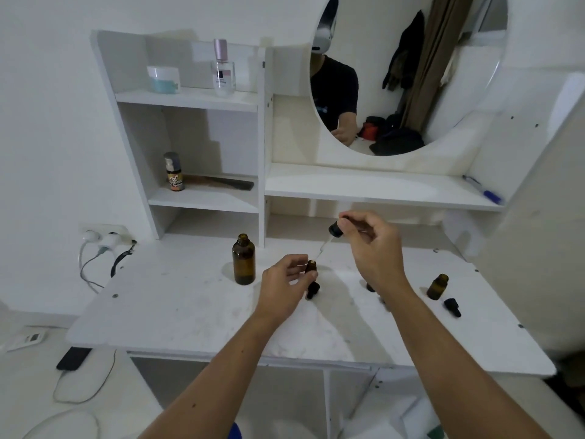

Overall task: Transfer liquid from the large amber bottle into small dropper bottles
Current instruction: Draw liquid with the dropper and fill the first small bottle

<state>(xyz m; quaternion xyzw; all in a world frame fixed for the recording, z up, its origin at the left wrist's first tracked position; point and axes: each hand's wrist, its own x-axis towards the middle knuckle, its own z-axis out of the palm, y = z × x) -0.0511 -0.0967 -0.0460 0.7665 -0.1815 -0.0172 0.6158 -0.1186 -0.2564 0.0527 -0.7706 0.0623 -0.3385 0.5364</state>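
Head view: me at the white surface (177, 299)
Left grip (285, 285): pinching small bottle (311, 267), standing upright
Right grip (368, 240): squeezing dropper (329, 237), tip at its mouth
Big bottle (243, 259): open, just left
Spare bottle (437, 286): far right

No text can be read. A dark label is seen on the clear perfume bottle (223, 74) on the top shelf, and an orange printed label on the small bottle (173, 172) on the lower shelf; both are too blurred to be made out.
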